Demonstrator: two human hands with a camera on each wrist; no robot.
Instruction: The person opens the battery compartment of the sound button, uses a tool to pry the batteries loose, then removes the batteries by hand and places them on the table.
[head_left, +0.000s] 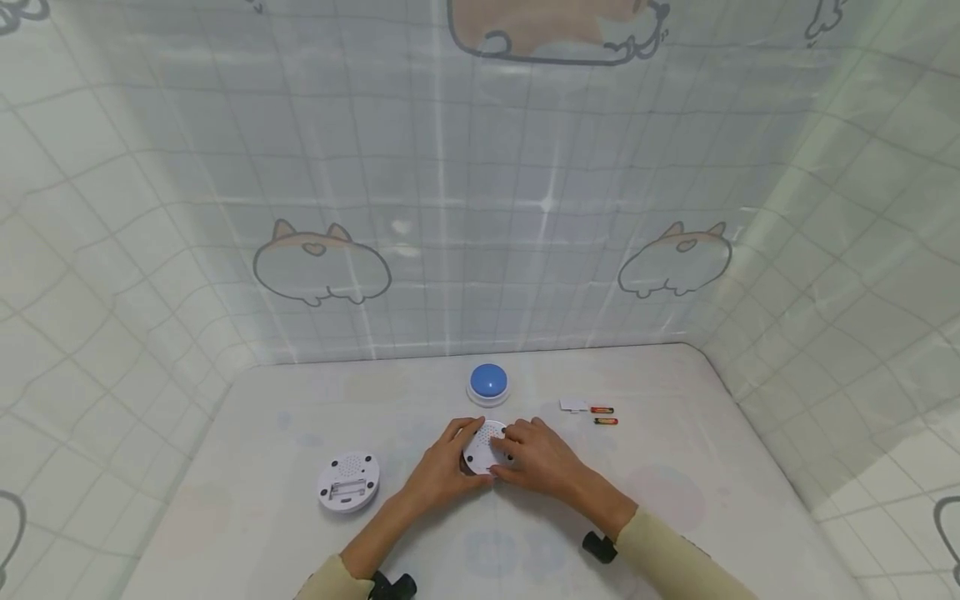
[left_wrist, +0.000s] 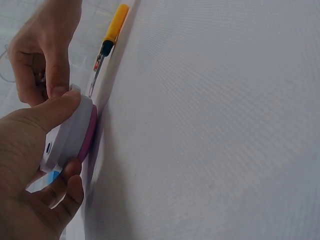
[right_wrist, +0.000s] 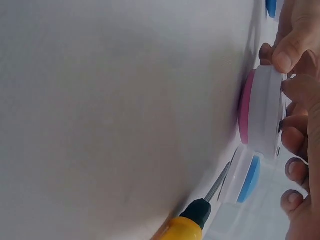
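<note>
My left hand (head_left: 446, 462) grips a round white push button (head_left: 480, 450) with a pink dome, turned base up over the table. In the left wrist view its pink dome (left_wrist: 89, 132) faces the tabletop. The left thumb lies across the rim and other fingers curl beneath. My right hand (head_left: 542, 458) holds the same button from the other side, curled fingers on its base and thumb at the near rim. Those fingers partly cover the base, so what they touch there is hidden. Beyond both hands, a blue-domed push button (head_left: 488, 382) stands upright.
Left lies another upturned white button (head_left: 348, 482), its battery compartment open. Right of the hands are a small white cover (head_left: 573, 406) and two batteries (head_left: 602, 410). A yellow-handled screwdriver (left_wrist: 115, 24) shows in the wrist views. Patterned curtain walls (head_left: 480, 208) surround the table.
</note>
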